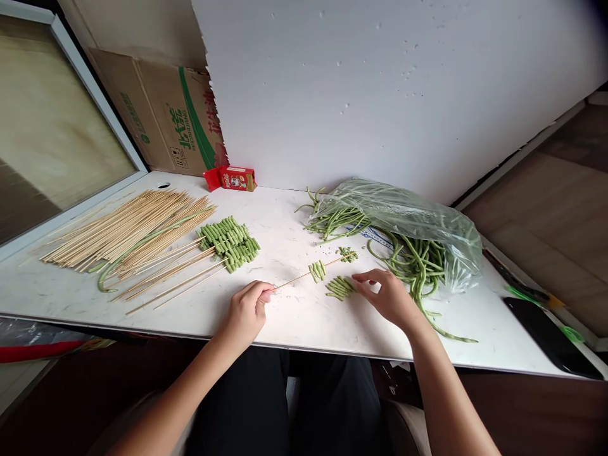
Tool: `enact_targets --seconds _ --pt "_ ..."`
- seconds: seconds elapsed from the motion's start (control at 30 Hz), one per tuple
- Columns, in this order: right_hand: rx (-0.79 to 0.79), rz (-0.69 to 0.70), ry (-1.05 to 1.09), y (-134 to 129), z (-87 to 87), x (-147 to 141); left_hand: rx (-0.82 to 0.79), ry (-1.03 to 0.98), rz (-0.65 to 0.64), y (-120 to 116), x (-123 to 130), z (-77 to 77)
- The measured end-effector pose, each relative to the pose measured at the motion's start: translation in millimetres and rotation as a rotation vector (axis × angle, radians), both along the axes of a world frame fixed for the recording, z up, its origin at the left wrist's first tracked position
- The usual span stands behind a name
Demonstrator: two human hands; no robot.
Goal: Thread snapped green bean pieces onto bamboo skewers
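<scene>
My left hand is closed around the blunt end of a bamboo skewer, which points up to the right. Several short green bean pieces are threaded crosswise on its middle. My right hand hovers at the right edge of a small pile of cut bean pieces, its thumb and fingers apart and nothing visible between them. Just behind the skewer's tip lies a little heap of bean trimmings. To the left, filled bean skewers are stacked with their bare sticks toward me.
A large bundle of bare skewers covers the table's left side, a long bean lying across it. A clear plastic bag spills long green beans at the right. A red box stands behind; a black phone lies near the right edge.
</scene>
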State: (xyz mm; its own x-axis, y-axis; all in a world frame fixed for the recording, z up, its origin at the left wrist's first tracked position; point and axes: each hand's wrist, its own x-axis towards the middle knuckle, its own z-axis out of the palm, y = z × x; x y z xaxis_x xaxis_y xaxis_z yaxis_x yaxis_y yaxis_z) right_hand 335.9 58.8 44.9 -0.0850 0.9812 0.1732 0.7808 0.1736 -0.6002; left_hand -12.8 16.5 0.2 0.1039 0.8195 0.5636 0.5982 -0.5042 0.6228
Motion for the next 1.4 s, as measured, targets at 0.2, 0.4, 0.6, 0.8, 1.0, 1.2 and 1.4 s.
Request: enact_targets --seconds 0.2,0.4,0.6,0.8,1.0,1.2,1.4 --pt "-0.08 0.032 -0.032 -2.7 4.8 4.1 -0.004 0.001 -0.006 -0.2 -0.1 0.3" --pt "-0.088 0.014 -0.001 -0.6 5.4 -1.1 -0.013 -0.004 0.0 0.0 -0.2 -3.2" --pt "-0.06 -0.022 0.021 -0.8 6.6 0.0 -0.011 0.004 0.001 0.3 -0.2 -5.1" --pt "-0.109 -0.153 0.498 4.7 3.3 3.6 0.005 -0.001 -0.001 0.0 0.6 -4.5" --pt "-0.269 -0.125 1.123 7.1 -0.6 -6.4 0.014 0.015 -0.021 -0.5 0.6 -3.8" --pt "-0.408 -0.006 1.297 4.5 -3.6 -16.1 0.051 0.024 -0.03 0.3 1.2 -4.1" --pt "-0.412 0.018 1.33 4.1 -3.0 -17.9 0.061 0.038 -0.028 0.5 0.7 -5.7"
